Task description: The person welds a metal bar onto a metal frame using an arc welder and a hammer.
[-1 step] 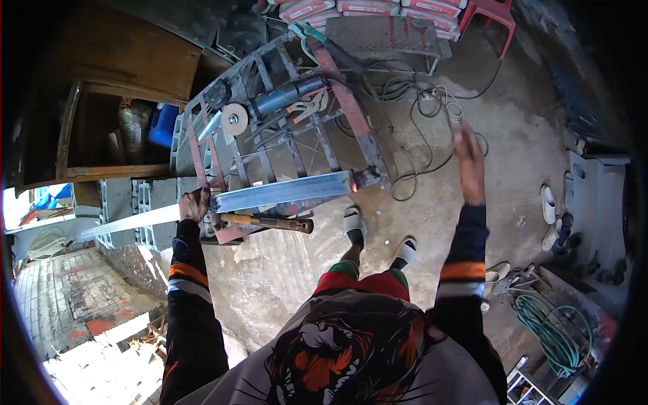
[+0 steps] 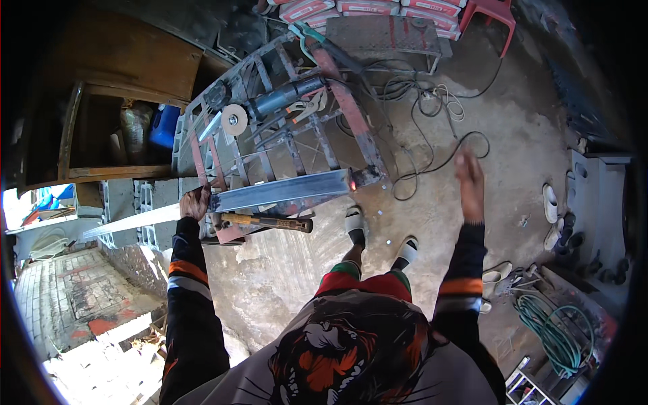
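My left hand (image 2: 196, 204) is closed around a long square metal tube (image 2: 283, 190), which lies across the near side of a welded metal rack (image 2: 349, 115). A small spot at the tube's right end glows orange-red. Just below the tube lies a hammer (image 2: 266, 222) with a brown and black handle, close to my left hand. Out to the right, my right hand (image 2: 470, 183) hangs over the floor with fingers stretched out, holding nothing. On the rack rest an angle grinder (image 2: 282, 99) with a round disc and locking pliers (image 2: 310, 106).
Black cables (image 2: 432, 152) coil over the floor beyond my right hand. Concrete blocks (image 2: 158, 196) stand under the tube's left part. A metal bench (image 2: 381, 35) and a red plastic chair (image 2: 496, 17) are at the back. A green hose (image 2: 547, 334) lies at the lower right.
My right hand has moved slightly nearer to my body. My left hand, the tube and the tools have stayed in place.
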A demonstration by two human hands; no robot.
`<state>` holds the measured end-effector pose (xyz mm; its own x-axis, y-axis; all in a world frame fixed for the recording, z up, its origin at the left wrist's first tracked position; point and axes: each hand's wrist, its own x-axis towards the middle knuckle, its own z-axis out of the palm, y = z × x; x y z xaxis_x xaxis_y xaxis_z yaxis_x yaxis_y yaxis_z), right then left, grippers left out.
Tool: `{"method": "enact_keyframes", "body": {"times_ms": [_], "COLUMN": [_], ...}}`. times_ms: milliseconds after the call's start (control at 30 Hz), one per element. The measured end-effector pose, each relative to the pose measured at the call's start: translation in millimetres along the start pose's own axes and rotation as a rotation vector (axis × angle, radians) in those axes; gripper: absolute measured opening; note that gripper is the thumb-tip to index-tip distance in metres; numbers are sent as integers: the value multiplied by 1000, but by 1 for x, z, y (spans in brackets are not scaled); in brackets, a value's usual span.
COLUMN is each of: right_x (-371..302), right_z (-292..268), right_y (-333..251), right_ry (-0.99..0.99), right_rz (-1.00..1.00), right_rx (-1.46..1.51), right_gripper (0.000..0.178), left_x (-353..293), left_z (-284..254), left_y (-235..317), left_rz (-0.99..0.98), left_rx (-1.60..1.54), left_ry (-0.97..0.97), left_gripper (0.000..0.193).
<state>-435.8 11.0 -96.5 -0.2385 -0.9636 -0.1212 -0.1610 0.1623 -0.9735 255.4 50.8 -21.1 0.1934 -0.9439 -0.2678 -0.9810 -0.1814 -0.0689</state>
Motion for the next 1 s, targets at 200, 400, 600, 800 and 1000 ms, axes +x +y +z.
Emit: {"method": "enact_keyframes", "body": {"times_ms": [200,400,600,800,1000], "right_x": [-272,-477,-474,-336,-241], "right_z": [-63,-109,-110,-22,140], "right_y": [209,324,304,164,-47], "right_ry": [-100,-32,-51,-212,-712], "right_rz": [699,887,827,264,-524], "right_rx": [-145,-143,-209,-494,-111], "right_gripper": [40,15,12,27,40], "left_x": [48,95,103,119,117], "left_z": [4,3,0,10,27], "left_y": [-56,-30,-50,-72,-79], "left_rz": [680,-210,-26,328,554], "left_rx": [171,-41,134,363,519], "left_ry": [-136,-658,-610,-520,-415], "left_gripper": [20,48,39,31,27]}}
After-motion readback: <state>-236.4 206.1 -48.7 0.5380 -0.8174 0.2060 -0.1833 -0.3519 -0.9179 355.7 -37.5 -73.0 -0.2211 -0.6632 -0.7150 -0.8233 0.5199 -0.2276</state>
